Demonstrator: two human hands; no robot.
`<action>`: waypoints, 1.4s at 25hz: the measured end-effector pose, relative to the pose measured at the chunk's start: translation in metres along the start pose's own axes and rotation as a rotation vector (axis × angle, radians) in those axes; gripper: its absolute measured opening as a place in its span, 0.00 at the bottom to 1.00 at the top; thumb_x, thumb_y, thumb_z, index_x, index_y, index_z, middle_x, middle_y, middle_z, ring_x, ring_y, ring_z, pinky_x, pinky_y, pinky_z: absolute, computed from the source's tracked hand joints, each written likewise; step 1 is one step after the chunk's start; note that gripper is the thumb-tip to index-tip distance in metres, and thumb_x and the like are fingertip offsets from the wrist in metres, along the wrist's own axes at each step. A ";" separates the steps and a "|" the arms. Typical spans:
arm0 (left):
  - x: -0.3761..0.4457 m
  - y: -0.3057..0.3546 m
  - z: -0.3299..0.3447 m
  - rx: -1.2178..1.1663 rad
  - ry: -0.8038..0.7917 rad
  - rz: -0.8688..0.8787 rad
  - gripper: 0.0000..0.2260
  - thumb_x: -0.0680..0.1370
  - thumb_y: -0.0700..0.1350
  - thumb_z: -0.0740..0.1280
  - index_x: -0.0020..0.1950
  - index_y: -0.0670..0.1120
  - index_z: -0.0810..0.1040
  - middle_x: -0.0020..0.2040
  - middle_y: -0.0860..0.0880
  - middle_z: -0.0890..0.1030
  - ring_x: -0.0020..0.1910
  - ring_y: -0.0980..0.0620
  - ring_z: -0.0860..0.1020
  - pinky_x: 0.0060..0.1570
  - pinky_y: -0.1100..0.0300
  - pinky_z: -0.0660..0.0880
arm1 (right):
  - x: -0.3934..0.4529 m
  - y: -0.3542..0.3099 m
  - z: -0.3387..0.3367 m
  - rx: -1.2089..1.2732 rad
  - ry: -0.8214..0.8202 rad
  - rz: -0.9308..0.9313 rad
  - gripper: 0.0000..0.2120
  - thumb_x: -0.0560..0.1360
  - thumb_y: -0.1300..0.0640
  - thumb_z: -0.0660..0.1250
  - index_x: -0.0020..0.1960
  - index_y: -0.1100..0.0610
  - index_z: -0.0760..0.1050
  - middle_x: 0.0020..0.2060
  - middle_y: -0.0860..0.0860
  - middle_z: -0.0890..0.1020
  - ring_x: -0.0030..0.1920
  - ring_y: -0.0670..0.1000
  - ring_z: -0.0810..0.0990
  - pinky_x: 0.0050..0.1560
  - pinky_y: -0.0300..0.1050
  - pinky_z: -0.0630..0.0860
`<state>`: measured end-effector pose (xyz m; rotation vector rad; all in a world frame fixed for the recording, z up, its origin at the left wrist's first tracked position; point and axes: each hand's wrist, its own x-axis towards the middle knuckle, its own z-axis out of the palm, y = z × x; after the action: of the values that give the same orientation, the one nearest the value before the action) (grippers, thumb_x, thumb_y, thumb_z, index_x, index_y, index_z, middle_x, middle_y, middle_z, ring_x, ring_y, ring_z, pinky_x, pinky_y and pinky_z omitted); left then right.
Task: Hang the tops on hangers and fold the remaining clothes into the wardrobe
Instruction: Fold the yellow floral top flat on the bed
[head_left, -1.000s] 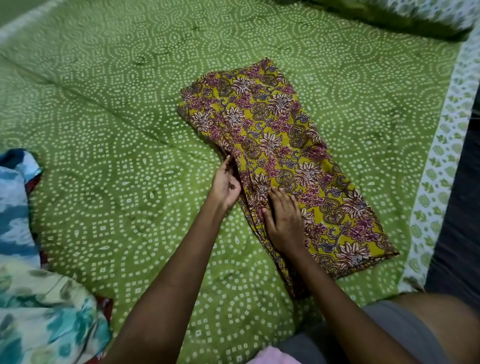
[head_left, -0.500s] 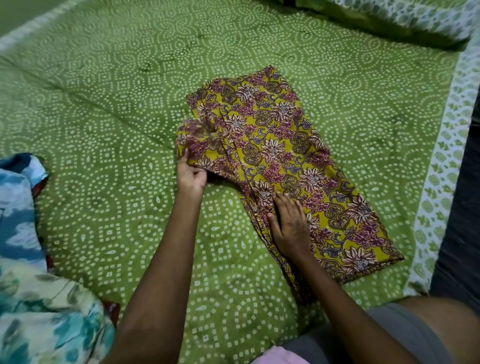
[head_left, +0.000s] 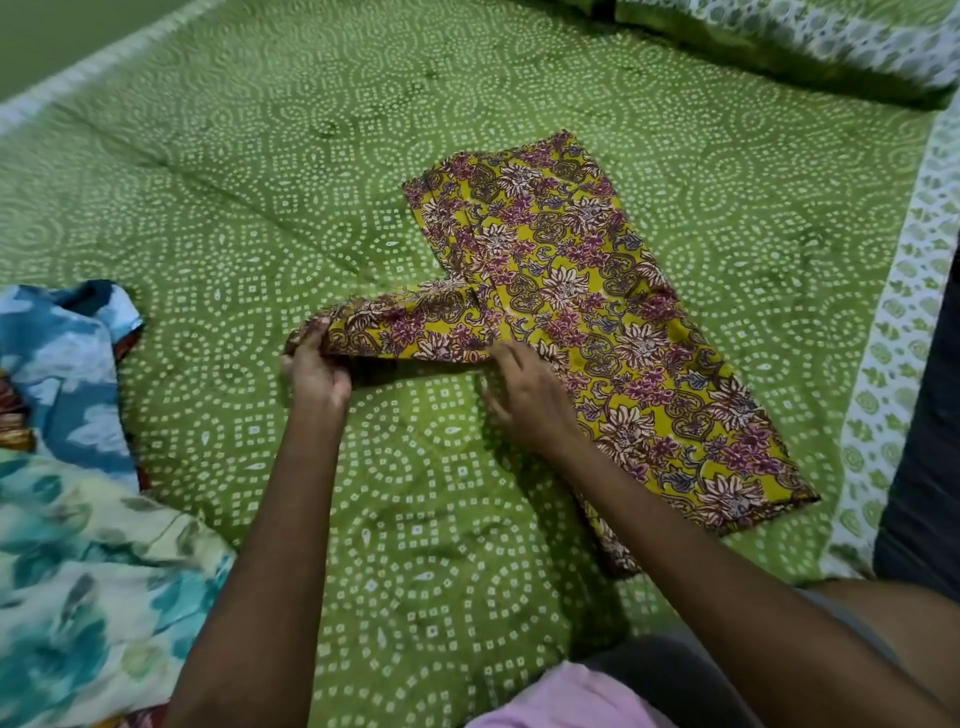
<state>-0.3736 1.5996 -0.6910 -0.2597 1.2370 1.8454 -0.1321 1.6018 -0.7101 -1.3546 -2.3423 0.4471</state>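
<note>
- Here, the left hand pinches the pulled-out corner of a yellow cotton garment printed with maroon and cream flowers; its fingers are curled round the cloth's edge.
- From that grip, a narrow flap of the floral cloth runs rightward to the main folded body, lifted a little off the bed so that a dark shadow lies under it.
- The right hand lies to the right of the left grip, at the point where the flap meets the long folded panel; its fingers are loosely spread and rest on the cloth, pressing it down rather than pinching it.
- The garment's main part lies flat as a long strip on the green bedsheet with white dotted circles, running from beyond the right hand to the near right of it.
- Left of the left grip, apart from it, lies a heap of blue, teal and cream printed clothes on the same sheet.
- Beyond and to the right of both hands, at the far edge, sits a green pillow with a white patterned border.
- Near the person's body, below both forearms, a bit of pink cloth shows.
</note>
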 end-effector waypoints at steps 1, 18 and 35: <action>0.000 0.004 -0.002 0.035 0.019 0.090 0.15 0.74 0.33 0.66 0.58 0.44 0.68 0.47 0.45 0.81 0.39 0.51 0.80 0.38 0.60 0.80 | 0.013 -0.010 0.004 -0.044 -0.090 -0.081 0.22 0.76 0.58 0.63 0.69 0.60 0.66 0.65 0.56 0.71 0.63 0.54 0.71 0.66 0.53 0.68; 0.019 0.024 -0.106 1.162 -0.031 0.432 0.24 0.71 0.43 0.72 0.65 0.39 0.73 0.63 0.40 0.74 0.61 0.43 0.74 0.63 0.51 0.71 | 0.021 -0.009 0.031 -0.104 -0.163 -0.252 0.13 0.70 0.60 0.67 0.54 0.62 0.76 0.50 0.57 0.78 0.49 0.55 0.76 0.52 0.55 0.76; -0.051 -0.116 0.019 1.728 -0.742 0.709 0.22 0.78 0.50 0.63 0.71 0.48 0.67 0.72 0.48 0.66 0.71 0.48 0.63 0.72 0.47 0.56 | 0.026 0.074 -0.048 1.505 0.268 1.188 0.10 0.80 0.60 0.56 0.48 0.60 0.75 0.28 0.51 0.82 0.35 0.50 0.77 0.26 0.36 0.75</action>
<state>-0.2505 1.6017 -0.7269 1.7489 1.9119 0.5451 -0.0650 1.6634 -0.6983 -1.4647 -0.2606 1.6701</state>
